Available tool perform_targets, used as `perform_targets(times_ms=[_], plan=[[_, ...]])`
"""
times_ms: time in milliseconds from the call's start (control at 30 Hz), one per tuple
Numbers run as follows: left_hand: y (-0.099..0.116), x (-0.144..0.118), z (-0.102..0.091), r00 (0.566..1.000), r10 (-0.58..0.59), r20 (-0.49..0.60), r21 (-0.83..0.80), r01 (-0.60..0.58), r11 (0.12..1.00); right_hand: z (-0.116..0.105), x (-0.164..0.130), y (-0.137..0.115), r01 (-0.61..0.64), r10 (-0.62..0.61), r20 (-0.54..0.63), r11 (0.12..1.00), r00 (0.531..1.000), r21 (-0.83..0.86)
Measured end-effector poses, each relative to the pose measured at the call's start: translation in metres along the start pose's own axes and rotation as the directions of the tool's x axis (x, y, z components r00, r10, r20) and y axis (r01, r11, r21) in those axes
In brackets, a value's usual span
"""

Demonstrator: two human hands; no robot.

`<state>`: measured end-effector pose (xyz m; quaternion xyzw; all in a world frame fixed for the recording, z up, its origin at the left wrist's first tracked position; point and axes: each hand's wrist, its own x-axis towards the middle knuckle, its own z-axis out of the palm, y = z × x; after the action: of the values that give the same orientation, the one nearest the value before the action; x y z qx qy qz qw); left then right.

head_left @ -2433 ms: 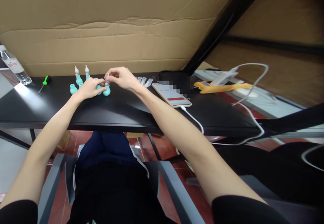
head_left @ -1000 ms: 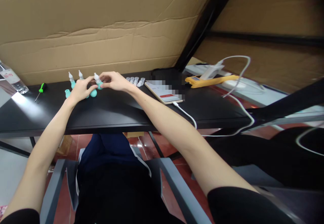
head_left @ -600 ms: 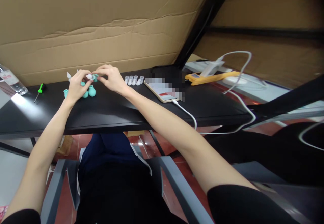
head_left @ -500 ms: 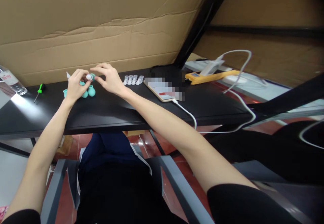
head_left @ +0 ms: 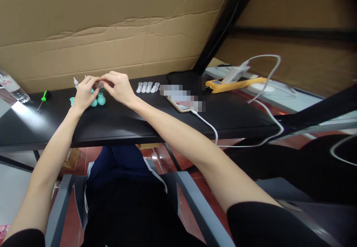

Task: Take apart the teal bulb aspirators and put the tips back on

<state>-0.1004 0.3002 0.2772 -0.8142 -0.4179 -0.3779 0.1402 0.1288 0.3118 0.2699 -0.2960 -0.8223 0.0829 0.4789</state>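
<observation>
Both my hands meet above the back left of the black table, fingertips almost touching. Pinched in my left hand (head_left: 86,93) is a small whitish part (head_left: 100,85), mostly covered by fingers. My right hand (head_left: 118,86) closes its thumb and fingers on the same part from the other side. Teal rubber bulbs with open necks stand around and under my left hand, one bulb (head_left: 101,99) just below the fingertips and another bulb (head_left: 72,101) partly behind the wrist. A white pointed nozzle (head_left: 76,81) shows behind my left hand.
Several small translucent cup-shaped pieces (head_left: 144,87) stand in a row to the right. Farther right lies a phone (head_left: 181,103) with a white charging cable (head_left: 206,122). A green-handled screwdriver (head_left: 44,98) and a water bottle (head_left: 13,87) are at the left; cardboard (head_left: 111,53) walls the back.
My right hand's fingers, stretched out before, have closed in on the white part at my left fingertips. The part is now more covered. My left hand has hardly moved.
</observation>
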Motion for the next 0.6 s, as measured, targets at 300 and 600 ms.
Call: perform_targets(times_ms=[300, 600], plan=[[-0.008, -0.003, -0.016, 0.966, -0.006, 0.258, -0.022, 0.013, 1.0, 0.009, 0.036, 0.034, -0.153, 0.153, 0.014, 0.988, 0.988, -0.03], [-0.012, -0.006, -0.013, 0.926, -0.023, 0.378, 0.058, 0.001, 0.998, 0.037, 0.083, 0.018, -0.276, 0.305, 0.131, 0.941, 0.943, -0.196]])
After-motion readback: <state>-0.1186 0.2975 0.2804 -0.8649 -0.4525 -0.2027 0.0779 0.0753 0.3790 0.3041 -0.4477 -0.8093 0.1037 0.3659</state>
